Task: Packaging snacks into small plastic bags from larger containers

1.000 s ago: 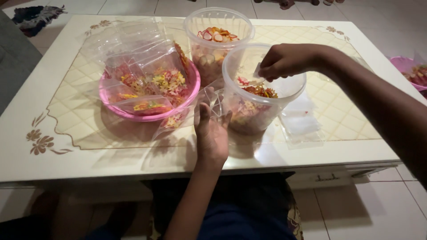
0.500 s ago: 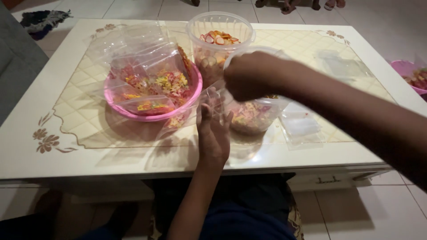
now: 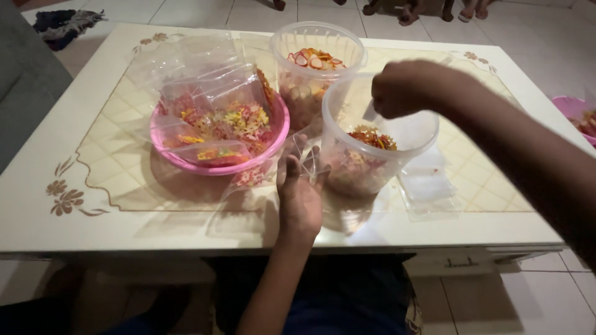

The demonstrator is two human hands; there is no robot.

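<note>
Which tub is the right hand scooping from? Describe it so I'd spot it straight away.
On the white table, beside the pink bowl, stand two clear round tubs. It is the nearer tub, under the right hand, holding small colourful crackers; the farther tub holds red-rimmed white slices.

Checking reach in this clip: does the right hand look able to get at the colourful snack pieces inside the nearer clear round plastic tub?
Probably yes. The right hand is above the open rim of the nearer clear tub, which has no lid, and nothing lies between it and the colourful pieces.
</note>
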